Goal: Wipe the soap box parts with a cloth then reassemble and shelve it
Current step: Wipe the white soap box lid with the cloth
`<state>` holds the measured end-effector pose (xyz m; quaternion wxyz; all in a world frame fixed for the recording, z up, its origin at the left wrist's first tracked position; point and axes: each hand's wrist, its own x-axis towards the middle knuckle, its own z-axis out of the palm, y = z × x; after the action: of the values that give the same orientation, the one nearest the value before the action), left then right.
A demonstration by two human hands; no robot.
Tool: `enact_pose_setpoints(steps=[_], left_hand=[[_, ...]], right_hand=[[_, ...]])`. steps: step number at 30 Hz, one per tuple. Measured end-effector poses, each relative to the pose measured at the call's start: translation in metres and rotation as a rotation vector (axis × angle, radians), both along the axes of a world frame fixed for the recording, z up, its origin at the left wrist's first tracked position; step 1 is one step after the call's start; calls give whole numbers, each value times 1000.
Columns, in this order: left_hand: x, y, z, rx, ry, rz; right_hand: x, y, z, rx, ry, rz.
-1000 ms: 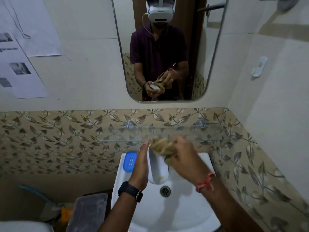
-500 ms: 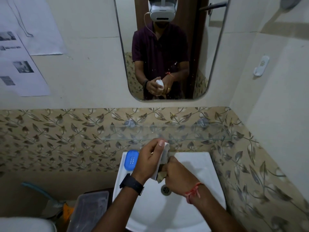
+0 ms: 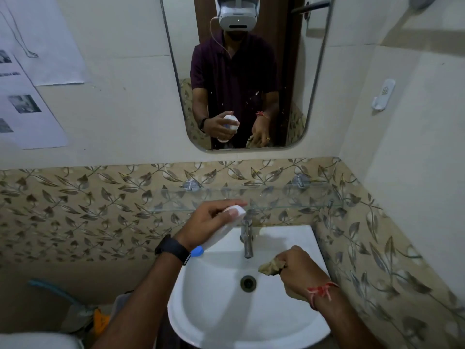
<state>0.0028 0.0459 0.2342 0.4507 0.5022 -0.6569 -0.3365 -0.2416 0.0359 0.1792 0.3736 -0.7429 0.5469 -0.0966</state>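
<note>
My left hand (image 3: 211, 220) grips the white soap box part (image 3: 230, 222), held tilted above the back left of the sink (image 3: 221, 323). The blue soap box part (image 3: 197, 251) lies on the sink's left rim, mostly hidden behind my left wrist. My right hand (image 3: 297, 270) is closed on a crumpled tan cloth (image 3: 270, 267) over the right side of the basin, apart from the white part. The glass shelf (image 3: 276, 197) runs along the wall just above the tap.
A chrome tap (image 3: 247, 238) stands at the back centre of the sink, between my hands. A mirror (image 3: 246, 71) hangs above and reflects me. Papers (image 3: 30, 71) are stuck on the left wall. A clear bin (image 3: 83, 318) and clutter sit on the floor at the left.
My hands have separated. The right hand pulled the cloth off the white part and dropped to the right over the basin. The left hand stays up near the shelf with the white part.
</note>
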Motion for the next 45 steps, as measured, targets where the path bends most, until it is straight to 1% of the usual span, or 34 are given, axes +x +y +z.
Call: enact_pose_setpoints(steps=[1,3,4,5,7,9,12,14,15,17,18,19,20,21,22,23,24,25,27,29,30,31,33,34,35,37,38,39,40,43,45], left_hand=[[-1,-2,2,-24,-157,-20],[-2,-8,1,-123,-567,-68],[-3,-9,0,-175,-727,-77],[-5,-9,-2,-227,-813,-78],[-10,-8,-5,-335,-828,-77],[-14,-8,-6,-432,-809,-84],[-24,-9,-7,-524,-777,-106],[-31,-11,-7,-545,-730,-119],[-32,-11,-6,-548,-700,-122],[-33,-12,-3,-546,-643,-110],[-32,-13,-3,-542,-619,-101],[-33,-14,-2,-538,-596,-98],[-35,-14,-2,-533,-577,-104],[-38,-14,-2,-528,-559,-118],[-41,-14,-2,-521,-540,-131],[-43,-13,-2,-507,-515,-137],[-43,-13,-2,-485,-477,-131],[-42,-12,0,-459,-427,-112],[-36,-10,4,-434,-343,-66],[-33,-11,10,-427,-334,-61],[-33,-12,14,-419,-335,-75],[-34,-13,17,-402,-313,-89],[-34,-15,20,-329,-179,-98],[-31,-15,18,-286,-94,-85],[-28,-14,14,-243,-18,-58],[-25,-13,5,-167,78,4],[-26,-13,1,-137,103,23],[-28,-13,-1,-116,125,32],[-30,-14,-3,-103,159,39],[-33,-17,-2,-73,336,95],[-31,-17,0,-45,419,115]], right_hand=[[2,0,0,-30,-3,-15],[5,0,1,-71,-51,-90],[6,-3,1,-83,-107,-156],[9,-5,3,-65,-179,-221],[15,-5,10,54,-418,-323],[23,-1,16,222,-746,-363],[41,8,16,561,-1217,-383],[51,14,13,729,-1389,-395],[55,16,12,748,-1446,-395],[63,20,13,684,-1513,-424],[66,19,12,623,-1517,-432],[70,19,10,530,-1450,-432],[71,20,6,394,-1268,-413],[70,21,3,205,-1018,-343],[69,23,0,-9,-775,-222],[69,25,-2,-190,-606,-105],[69,26,-6,-314,-484,-28],[69,26,-12,-392,-405,26],[71,22,-16,-485,-282,61],[73,21,-16,-464,-288,8],[72,24,-15,-402,-349,-87],[70,26,-11,-287,-461,-206],[64,23,-6,71,-806,-437],[60,23,-2,207,-974,-516],[56,23,4,277,-1102,-559],[53,21,17,263,-1267,-577],[53,19,22,215,-1305,-567],[54,17,26,149,-1294,-560],[57,14,29,74,-1237,-559],[66,9,31,-170,-947,-554],[71,12,27,-268,-885,-493]])
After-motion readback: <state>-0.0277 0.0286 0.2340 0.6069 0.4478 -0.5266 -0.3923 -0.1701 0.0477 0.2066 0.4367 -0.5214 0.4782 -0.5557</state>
